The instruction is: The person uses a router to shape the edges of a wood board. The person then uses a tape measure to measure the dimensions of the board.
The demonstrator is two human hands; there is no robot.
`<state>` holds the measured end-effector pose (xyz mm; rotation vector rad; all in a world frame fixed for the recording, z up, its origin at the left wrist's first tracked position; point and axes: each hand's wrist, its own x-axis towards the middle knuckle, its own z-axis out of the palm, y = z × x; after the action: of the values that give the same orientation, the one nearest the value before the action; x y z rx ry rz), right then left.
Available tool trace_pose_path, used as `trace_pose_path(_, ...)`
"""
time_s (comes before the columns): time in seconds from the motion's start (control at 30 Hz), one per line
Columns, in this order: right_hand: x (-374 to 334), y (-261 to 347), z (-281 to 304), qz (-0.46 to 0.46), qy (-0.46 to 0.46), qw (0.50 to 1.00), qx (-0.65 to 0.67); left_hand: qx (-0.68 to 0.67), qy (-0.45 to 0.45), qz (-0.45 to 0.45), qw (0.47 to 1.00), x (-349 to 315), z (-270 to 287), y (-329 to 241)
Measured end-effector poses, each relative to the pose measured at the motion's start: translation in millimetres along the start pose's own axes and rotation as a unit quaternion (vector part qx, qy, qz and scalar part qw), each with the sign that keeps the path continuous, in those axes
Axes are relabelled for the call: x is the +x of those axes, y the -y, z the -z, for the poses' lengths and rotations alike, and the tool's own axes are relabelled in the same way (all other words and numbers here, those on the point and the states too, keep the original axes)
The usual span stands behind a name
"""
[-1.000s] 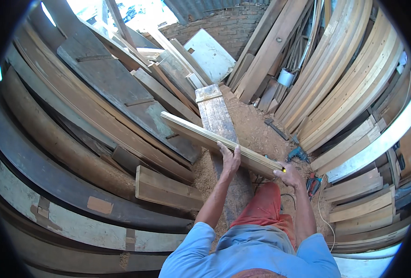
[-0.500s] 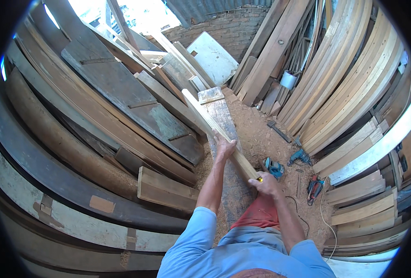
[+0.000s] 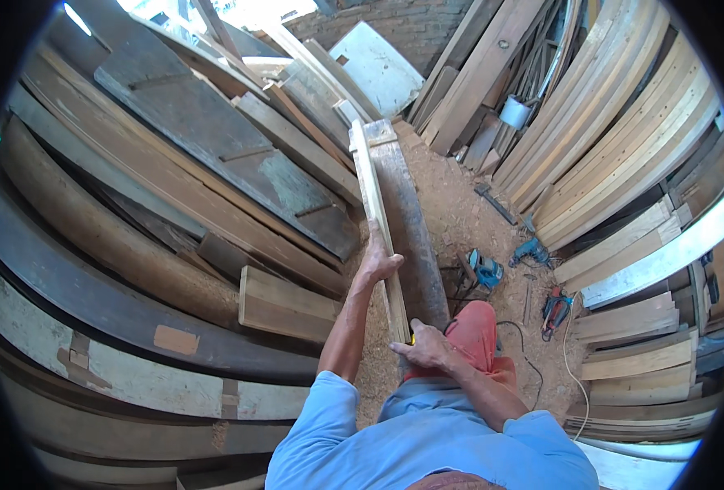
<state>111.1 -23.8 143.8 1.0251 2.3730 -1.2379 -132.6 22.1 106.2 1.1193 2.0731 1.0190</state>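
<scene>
A long, narrow wooden strip (image 3: pixel 370 184) slants away from me above a worn plank bench (image 3: pixel 407 208). Around its middle part my left hand (image 3: pixel 378 260) is closed, thumb pointing right across the wood. My right hand (image 3: pixel 427 345) is closed at the strip's near end. A small bit of something yellow (image 3: pixel 413 338) shows between its fingers and the wood; its kind is too hidden to tell. The strip's far end lies beside a small wooden block (image 3: pixel 378 133) fixed on the bench's far end.
Right of the bench, a blue power tool (image 3: pixel 484 269), a blue drill (image 3: pixel 530 251), a red-and-black tool (image 3: pixel 555 312) and a hammer (image 3: pixel 495 204) lie on the sawdust-covered floor (image 3: pixel 444 184) with cords. Stacked boards (image 3: pixel 607 122) line the right; large planks (image 3: pixel 174 237) crowd the left.
The strip has swung to the left and stands more in line with the bench. Both hands moved left and slightly nearer with it. My red-clad knee now shows beside the bench.
</scene>
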Motion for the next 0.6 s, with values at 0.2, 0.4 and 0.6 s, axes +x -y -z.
trace_pose_path(0.2,-11.5,5.7,-9.1,0.004,0.000,0.998,0.058,-0.019,0.001,-0.008,1.000,-14.8,-10.2,2.6)
trace_pose_path(0.4,-13.3,-13.3,-11.1,-0.003,-0.024,0.996,0.083,0.022,-0.014,-0.017,1.000,-14.8,-23.9,-8.5)
trace_pose_path(0.6,-11.3,-5.2,-15.2,0.001,-0.021,0.997,0.075,-0.186,-0.060,0.016,0.981,-42.9,-35.9,35.1)
